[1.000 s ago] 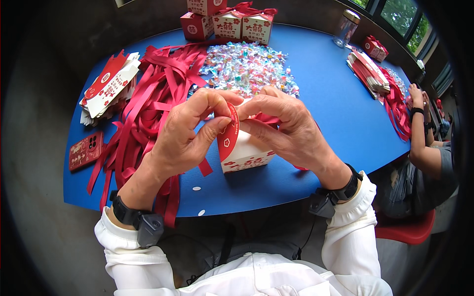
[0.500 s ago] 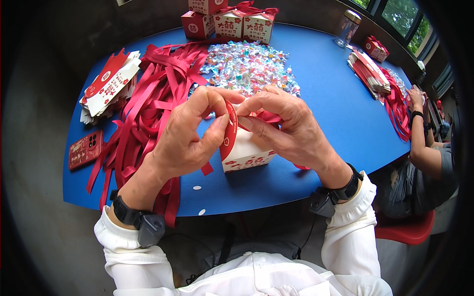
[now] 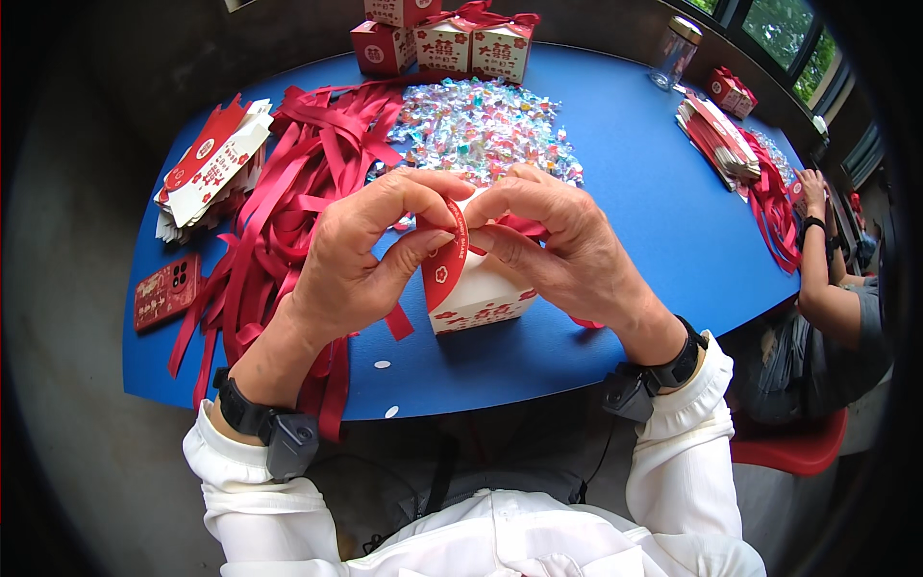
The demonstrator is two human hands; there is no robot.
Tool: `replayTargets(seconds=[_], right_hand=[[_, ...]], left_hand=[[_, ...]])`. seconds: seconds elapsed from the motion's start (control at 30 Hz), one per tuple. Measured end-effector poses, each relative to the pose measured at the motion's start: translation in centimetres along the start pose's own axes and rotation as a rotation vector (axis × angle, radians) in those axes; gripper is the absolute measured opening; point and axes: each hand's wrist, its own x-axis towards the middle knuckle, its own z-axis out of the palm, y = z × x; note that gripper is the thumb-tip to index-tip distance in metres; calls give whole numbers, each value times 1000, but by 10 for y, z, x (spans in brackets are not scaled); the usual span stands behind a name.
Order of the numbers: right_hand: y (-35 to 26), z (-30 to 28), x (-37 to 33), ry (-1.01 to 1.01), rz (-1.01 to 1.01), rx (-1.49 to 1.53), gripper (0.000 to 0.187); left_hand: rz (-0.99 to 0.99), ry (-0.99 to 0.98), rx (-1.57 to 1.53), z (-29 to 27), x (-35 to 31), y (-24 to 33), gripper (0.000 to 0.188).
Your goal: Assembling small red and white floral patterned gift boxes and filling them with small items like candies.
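A small white gift box (image 3: 486, 288) with red flower prints and a curved red flap (image 3: 444, 264) stands on the table in front of me. My left hand (image 3: 380, 240) is closed, thumb and forefinger pinching the edge of the red flap at the top of the box. Close beside it my right hand (image 3: 558, 250) is closed too, its thumb and forefinger pinching at the same spot. A red ribbon (image 3: 524, 228) runs beneath the right fingers and shows again by the right wrist. The fingers partly hide the box top and the ribbon's end.
Left on the blue table (image 3: 654, 240) lie a heap of red ribbons (image 3: 298, 192), flat unfolded boxes (image 3: 216, 163) and a phone (image 3: 167, 291). Wrapped candies (image 3: 481, 125) spread behind the box. Finished boxes (image 3: 471, 50) and a jar (image 3: 676, 53) stand farther back. Another person's arm (image 3: 817, 260) is at right.
The left hand has shifted slightly, and the red flap now tilts over more, showing more of its face. The right hand stays almost in place.
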Motion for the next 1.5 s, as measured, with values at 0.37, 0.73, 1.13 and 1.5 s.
replayTargets(seconds=[0.37, 0.73, 1.13, 1.5], right_hand=[[-1, 0, 2, -1, 2, -36, 9], [-10, 0, 3, 9, 136, 75, 18], [1, -2, 4, -48, -89, -25, 24], [3, 1, 4, -15, -134, -127, 18]], left_hand=[[29, -13, 131, 3, 0, 2, 7], [-39, -25, 95, 0, -2, 4, 7], [-68, -32, 85, 2, -1, 5, 5], [-132, -28, -26, 1, -3, 5, 7]])
